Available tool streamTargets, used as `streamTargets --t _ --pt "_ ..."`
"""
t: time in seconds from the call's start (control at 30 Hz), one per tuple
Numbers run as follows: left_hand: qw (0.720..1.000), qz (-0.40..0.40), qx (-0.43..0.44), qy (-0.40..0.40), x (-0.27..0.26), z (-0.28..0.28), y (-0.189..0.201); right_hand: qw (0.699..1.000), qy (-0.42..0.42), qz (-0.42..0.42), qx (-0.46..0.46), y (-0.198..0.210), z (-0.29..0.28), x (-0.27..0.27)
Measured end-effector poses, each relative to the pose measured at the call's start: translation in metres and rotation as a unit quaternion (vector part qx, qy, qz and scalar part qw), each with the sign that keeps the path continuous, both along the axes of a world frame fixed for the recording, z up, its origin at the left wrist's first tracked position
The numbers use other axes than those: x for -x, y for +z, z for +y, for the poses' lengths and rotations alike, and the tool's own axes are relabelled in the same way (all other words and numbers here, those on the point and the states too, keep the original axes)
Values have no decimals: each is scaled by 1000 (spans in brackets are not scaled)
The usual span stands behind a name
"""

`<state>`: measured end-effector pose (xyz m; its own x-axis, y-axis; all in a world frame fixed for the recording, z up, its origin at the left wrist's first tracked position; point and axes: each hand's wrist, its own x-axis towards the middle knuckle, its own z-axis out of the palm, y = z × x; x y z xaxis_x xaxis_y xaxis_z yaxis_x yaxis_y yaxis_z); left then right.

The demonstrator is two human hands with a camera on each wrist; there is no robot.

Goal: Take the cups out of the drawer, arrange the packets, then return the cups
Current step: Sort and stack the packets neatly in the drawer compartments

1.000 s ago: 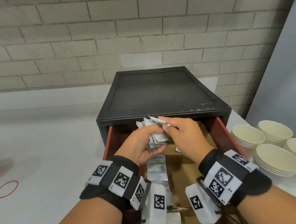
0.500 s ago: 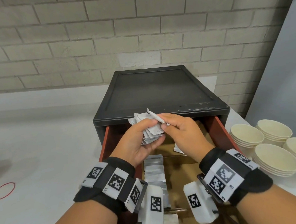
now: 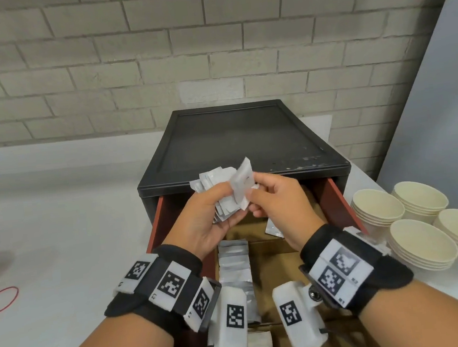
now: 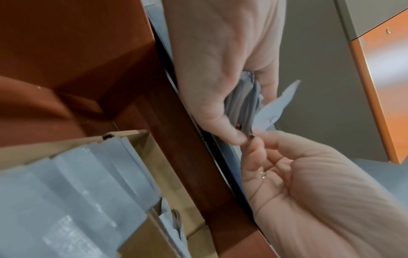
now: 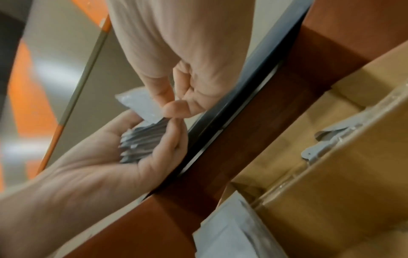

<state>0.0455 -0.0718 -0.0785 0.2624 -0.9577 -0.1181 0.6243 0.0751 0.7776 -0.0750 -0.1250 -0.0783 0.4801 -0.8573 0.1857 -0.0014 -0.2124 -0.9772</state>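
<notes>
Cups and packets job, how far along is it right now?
Done: the cups are out, stacked on the counter right of the drawer. In hand: the left hand holds a bundle of packets while the right hand pinches one packet against it. A row already lies in the drawer. Left: a loose packet, then returning the cups.

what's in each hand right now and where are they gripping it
The left hand grips a stack of packets around its lower half; the right hand pinches a single packet by its lower edge.
</notes>
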Motion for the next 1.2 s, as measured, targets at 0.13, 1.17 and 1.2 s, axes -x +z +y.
streamTargets --t 0.13,1.17,1.2 --pt "998 -40 30 -24 0 -1 -2 999 -25 1 -23 -4 3 -6" --pt "965 -168 -160 -120 12 8 4 937 180 17 -299 4 -2 8" --pt "963 -172 -167 -123 12 8 4 937 181 24 -298 5 -1 7"
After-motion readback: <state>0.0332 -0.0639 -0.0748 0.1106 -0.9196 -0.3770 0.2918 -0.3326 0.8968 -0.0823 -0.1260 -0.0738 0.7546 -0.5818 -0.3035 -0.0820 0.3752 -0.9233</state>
